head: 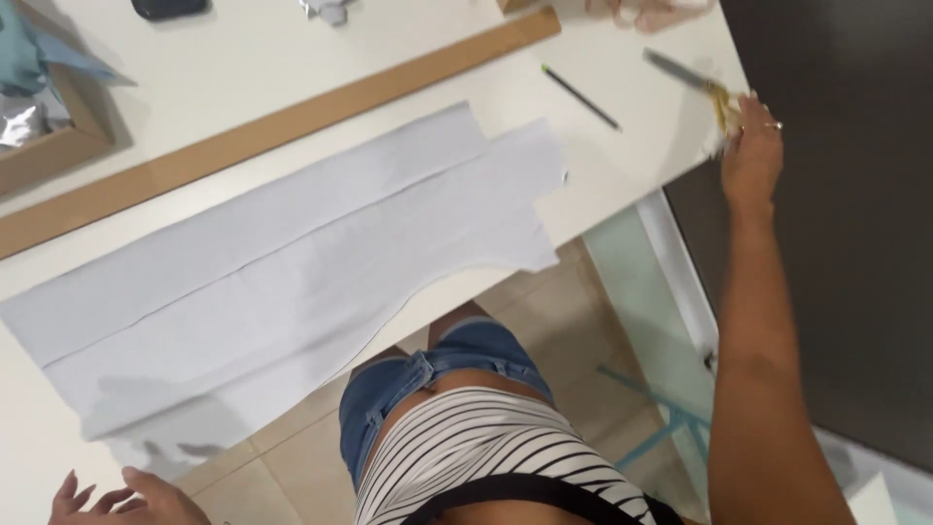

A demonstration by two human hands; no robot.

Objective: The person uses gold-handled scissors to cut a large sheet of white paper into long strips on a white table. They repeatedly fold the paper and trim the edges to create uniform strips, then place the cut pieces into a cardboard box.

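A long piece of pale grey fabric (282, 267) lies flat on the white table (243, 58), folded lengthwise with a curved cut edge toward me. My right hand (750, 156) reaches to the table's far right corner and grips the yellow handles of a pair of scissors (695, 80), whose grey blades point left over the table. My left hand (131, 498) rests at the near left edge with fingers spread, just below the fabric's end, holding nothing.
A long brown ruler strip (292, 122) lies diagonally beyond the fabric. A dark pencil (581, 97) lies near the scissors. A cardboard box (49, 136) with cloth sits at far left. A dark phone (167, 8) lies at the back edge. Tiled floor (544, 301) lies below.
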